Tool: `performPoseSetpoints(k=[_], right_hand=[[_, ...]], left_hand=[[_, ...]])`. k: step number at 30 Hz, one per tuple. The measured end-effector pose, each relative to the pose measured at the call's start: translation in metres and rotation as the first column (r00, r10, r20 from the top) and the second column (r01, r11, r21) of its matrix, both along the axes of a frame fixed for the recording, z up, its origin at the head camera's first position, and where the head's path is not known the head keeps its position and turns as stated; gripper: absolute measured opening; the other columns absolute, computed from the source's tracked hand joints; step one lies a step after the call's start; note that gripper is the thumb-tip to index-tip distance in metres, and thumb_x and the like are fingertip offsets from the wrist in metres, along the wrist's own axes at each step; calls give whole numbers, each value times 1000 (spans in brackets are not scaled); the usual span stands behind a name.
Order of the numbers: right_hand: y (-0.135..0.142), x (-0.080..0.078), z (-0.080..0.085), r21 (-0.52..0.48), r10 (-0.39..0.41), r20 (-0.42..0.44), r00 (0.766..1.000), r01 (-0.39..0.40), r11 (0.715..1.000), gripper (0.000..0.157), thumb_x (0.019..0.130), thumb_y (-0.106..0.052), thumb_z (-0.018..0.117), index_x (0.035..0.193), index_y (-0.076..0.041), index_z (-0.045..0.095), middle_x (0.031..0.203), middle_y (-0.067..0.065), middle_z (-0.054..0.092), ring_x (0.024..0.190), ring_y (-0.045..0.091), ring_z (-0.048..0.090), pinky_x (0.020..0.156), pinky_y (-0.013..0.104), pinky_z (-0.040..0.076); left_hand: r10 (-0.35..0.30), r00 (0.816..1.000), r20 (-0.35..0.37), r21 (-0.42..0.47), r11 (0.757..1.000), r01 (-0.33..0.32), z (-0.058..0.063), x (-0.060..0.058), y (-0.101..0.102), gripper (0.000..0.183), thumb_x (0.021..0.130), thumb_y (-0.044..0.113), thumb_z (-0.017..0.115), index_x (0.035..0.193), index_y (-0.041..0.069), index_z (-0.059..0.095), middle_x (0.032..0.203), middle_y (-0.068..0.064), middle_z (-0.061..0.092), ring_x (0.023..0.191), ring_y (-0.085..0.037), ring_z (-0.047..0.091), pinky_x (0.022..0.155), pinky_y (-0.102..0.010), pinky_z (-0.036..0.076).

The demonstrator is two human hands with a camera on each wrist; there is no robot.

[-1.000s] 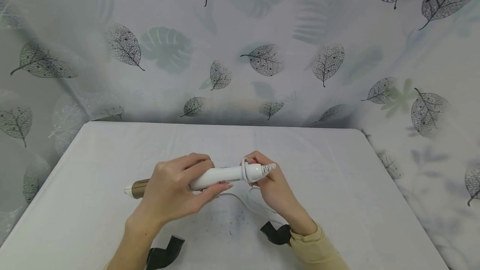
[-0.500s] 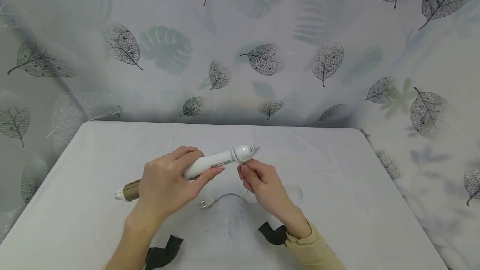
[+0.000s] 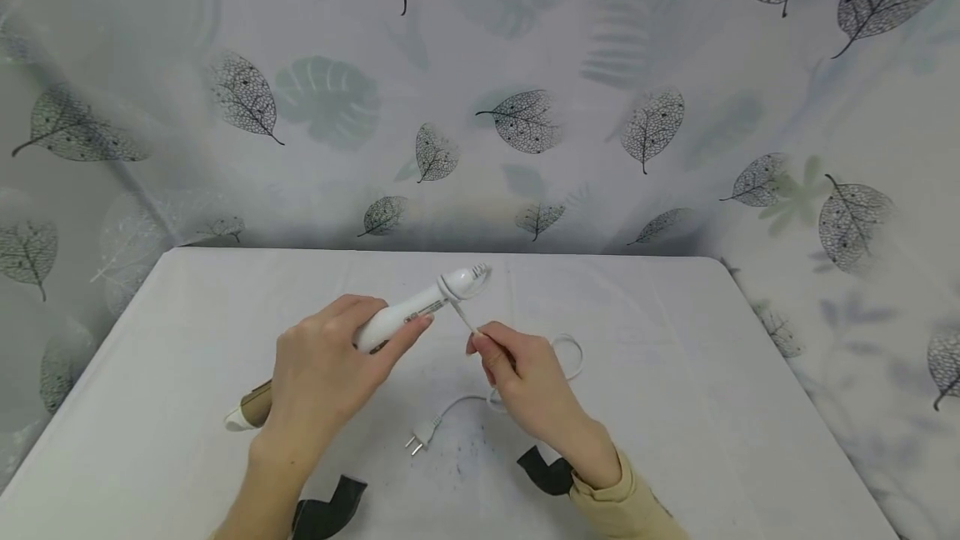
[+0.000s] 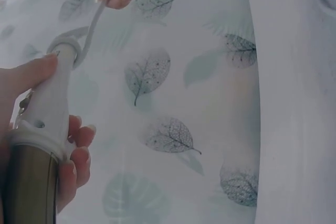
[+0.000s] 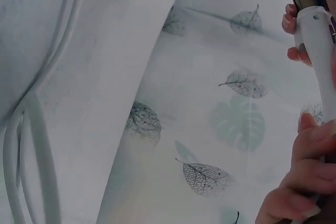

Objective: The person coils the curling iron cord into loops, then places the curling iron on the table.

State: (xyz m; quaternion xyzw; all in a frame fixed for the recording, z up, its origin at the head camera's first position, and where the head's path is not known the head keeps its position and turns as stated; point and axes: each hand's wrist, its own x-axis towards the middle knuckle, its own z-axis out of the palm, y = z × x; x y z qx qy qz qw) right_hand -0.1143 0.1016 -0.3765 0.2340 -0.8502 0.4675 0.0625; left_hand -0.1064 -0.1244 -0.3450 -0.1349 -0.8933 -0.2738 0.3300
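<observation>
My left hand (image 3: 318,373) grips a curling iron (image 3: 397,315) by its white handle, the cord end tilted up to the right. Its gold barrel (image 3: 258,405) and white tip show below and left of that hand. Around the handle's end the white cord (image 4: 90,32) is looped. My right hand (image 3: 536,382) pinches the cord between thumb and fingers, a short taut stretch running up to the handle. More cord (image 3: 567,348) hangs in a coil behind the right hand. The two-pin plug (image 3: 417,440) is over the table below both hands.
A white cloth covers the table (image 3: 637,315), with a few dark specks near the middle. Black bands with curved ends (image 3: 330,511) stick out beside both wrists. Leaf-printed curtain (image 3: 480,107) closes off the back and sides.
The curling iron's cord end has swung up and left. My right hand has moved from the handle's end and drawn a stretch of cord out from it. The plug has come into view.
</observation>
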Motion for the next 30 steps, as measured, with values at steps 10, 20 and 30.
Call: performPoseSetpoints(k=[10,20,30], right_hand=[[-1,-1,-2,69,-2,-129,992,11,998,12,97,-5,63,87,-11,69,62,-11,44,54,-1,39,52,20,39],[6,2,5,66,157,-256,954,-145,987,13,93,2,64,92,-10,68,71,-6,54,64,0,46,57,17,41],[5,-3,2,153,-128,-466,876,221,963,7,82,-11,81,88,-10,79,81,1,46,77,18,37,74,31,33]], left_hand=[[93,994,64,-2,996,-93,1,-1,-7,36,80,48,80,79,12,73,73,-2,69,50,-13,51,45,-29,35],[123,984,130,-26,992,-121,5,3,-7,37,81,50,79,70,17,67,64,1,60,48,-11,43,43,-28,31],[146,986,78,-15,989,-145,3,1,-10,39,81,49,79,73,11,71,68,-4,66,47,-14,47,42,-30,32]])
